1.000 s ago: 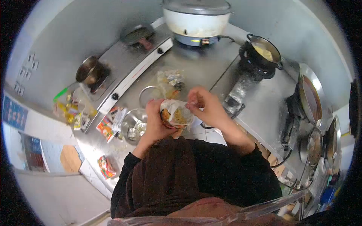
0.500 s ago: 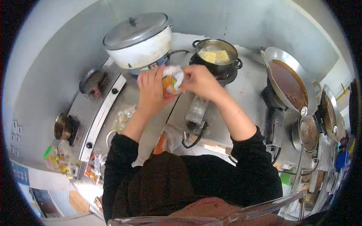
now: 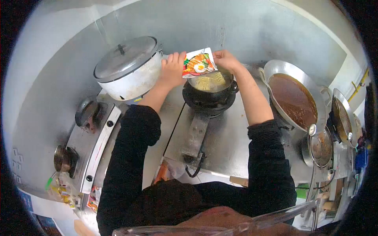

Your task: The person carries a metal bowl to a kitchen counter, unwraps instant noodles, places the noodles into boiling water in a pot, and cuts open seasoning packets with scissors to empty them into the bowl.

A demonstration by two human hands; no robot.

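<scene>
An instant noodle packet [image 3: 200,65] with a fried egg printed on it is held up between both hands. My left hand [image 3: 173,71] is closed on its left edge. The fingers of my right hand [image 3: 226,61] pinch the packet's right side. Just below and behind it stands a dark two-handled pot [image 3: 210,100] on a burner, its far rim partly hidden by the packet. Blocks of dry-looking noodles [image 3: 210,82] sit in the pot's cloudy liquid.
A large lidded white cooker [image 3: 130,88] stands left of the pot. At right is a wok [image 3: 293,98] of dark red-brown sauce, with a strainer [image 3: 321,147] and another wok [image 3: 342,116] beyond. A two-knob stove [image 3: 100,145] with small pans lies at left.
The packet, crumpled between my hands before, is now spread flat with its printed face showing. Both hands have moved forward, close over the pot, and further apart. The camera view has shifted.
</scene>
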